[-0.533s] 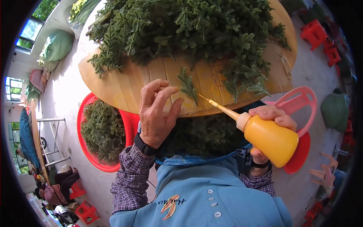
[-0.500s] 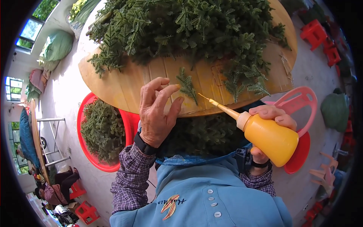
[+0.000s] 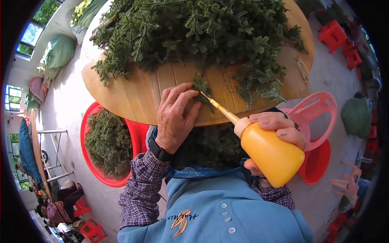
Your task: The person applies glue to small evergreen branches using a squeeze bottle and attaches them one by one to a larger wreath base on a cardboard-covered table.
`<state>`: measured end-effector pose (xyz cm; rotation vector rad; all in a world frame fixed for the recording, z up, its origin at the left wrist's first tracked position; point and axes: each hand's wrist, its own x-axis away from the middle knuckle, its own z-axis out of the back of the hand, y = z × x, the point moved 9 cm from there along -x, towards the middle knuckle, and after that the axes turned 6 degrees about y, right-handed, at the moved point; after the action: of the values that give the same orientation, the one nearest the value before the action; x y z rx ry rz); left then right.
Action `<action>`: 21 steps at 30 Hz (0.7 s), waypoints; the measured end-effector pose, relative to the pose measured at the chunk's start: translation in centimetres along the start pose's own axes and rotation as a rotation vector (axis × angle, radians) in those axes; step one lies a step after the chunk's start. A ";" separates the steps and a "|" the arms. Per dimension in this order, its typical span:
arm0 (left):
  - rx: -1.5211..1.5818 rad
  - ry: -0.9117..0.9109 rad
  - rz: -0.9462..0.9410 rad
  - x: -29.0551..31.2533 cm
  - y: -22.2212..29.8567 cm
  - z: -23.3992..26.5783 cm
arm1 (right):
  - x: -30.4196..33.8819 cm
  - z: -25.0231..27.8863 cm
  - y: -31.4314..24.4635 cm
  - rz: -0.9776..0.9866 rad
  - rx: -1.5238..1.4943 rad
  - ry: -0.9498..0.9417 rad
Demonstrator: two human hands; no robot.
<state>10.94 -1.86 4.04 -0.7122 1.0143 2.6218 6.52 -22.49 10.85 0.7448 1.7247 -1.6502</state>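
A small green fir sprig (image 3: 201,86) lies on the brown cardboard tabletop (image 3: 133,99), apart from the big heap of fir branches (image 3: 194,32). My left hand (image 3: 175,115) rests at the sprig's left side, fingertips touching or just over its needles, with the thumb apart from the index finger. In my right hand (image 3: 279,129) is a yellow squeeze bottle (image 3: 271,154) with a long thin nozzle, tilted up to the left. The tip of the nozzle meets the sprig around its middle, next to my left index finger.
Left of my knees stands a red basket (image 3: 131,158) full of fir cuttings (image 3: 107,141). A pink plastic handle (image 3: 330,117) and a red container (image 3: 318,162) are at my right. More fir greenery (image 3: 219,141) lies in my lap. Red stools (image 3: 332,35) stand farther off.
My right hand has brought the bottle left and its nozzle tip onto the sprig. My left hand has shifted slightly right, fingers now at the sprig's edge.
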 end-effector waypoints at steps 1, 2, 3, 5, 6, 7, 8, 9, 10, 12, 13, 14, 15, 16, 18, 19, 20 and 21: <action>-0.004 0.008 -0.014 0.0 0.2 0.0 | 0.0 -0.4 0.1 0.001 0.000 -0.002; -0.008 0.016 -0.028 0.0 0.3 -0.1 | 0.0 -0.8 0.2 0.006 0.014 -0.007; -0.013 0.025 -0.041 0.0 0.5 0.0 | 0.1 -1.1 0.4 0.011 0.028 -0.011; -0.006 0.030 -0.042 0.0 0.5 -0.2 | 0.2 -1.3 0.8 0.017 0.051 -0.019; -0.004 0.034 -0.042 0.0 0.5 -0.2 | 0.3 -1.5 1.0 0.032 0.089 -0.045; -0.003 0.038 -0.042 0.0 0.4 -0.3 | 0.4 -1.7 1.2 0.046 0.128 -0.072; 0.003 0.041 -0.041 0.0 0.4 -0.4 | 0.5 -1.9 1.3 0.061 0.167 -0.099; -0.002 0.044 -0.042 0.0 0.4 -0.3 | 0.5 -2.0 1.5 0.060 0.167 -0.103; -0.006 0.048 -0.043 0.0 0.5 -0.2 | 0.5 -2.2 1.6 0.059 0.173 -0.108; -0.009 0.053 -0.041 0.1 0.4 -0.1 | 0.6 -2.4 1.8 0.056 0.185 -0.116; -0.007 0.057 -0.042 0.1 0.4 -0.1 | 0.5 -2.5 1.7 0.055 0.185 -0.120; -0.004 0.062 -0.043 0.1 0.4 -0.1 | 0.3 -2.5 1.5 0.048 0.166 -0.104; -0.001 0.067 -0.044 0.1 0.4 -0.1 | 0.1 -2.5 1.3 0.042 0.148 -0.088; 0.001 0.068 -0.041 0.1 0.4 -0.1 | 0.1 -2.4 1.2 0.035 0.129 -0.072; -0.006 0.077 -0.043 0.1 0.3 -0.1 | 0.3 -2.4 1.1 0.029 0.153 -0.096; -0.009 0.081 -0.045 0.2 0.3 -0.1 | 0.5 -2.3 1.0 0.025 0.177 -0.115; -0.007 0.081 -0.042 0.2 0.3 -0.1 | 0.6 -2.3 1.0 0.021 0.201 -0.135; -0.014 0.082 -0.045 0.1 0.3 -0.2 | 0.7 -2.3 1.0 0.019 0.202 -0.137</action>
<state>10.75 -2.22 4.04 -0.8427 0.9912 2.5821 6.69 -20.19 9.69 0.7197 1.4671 -1.8371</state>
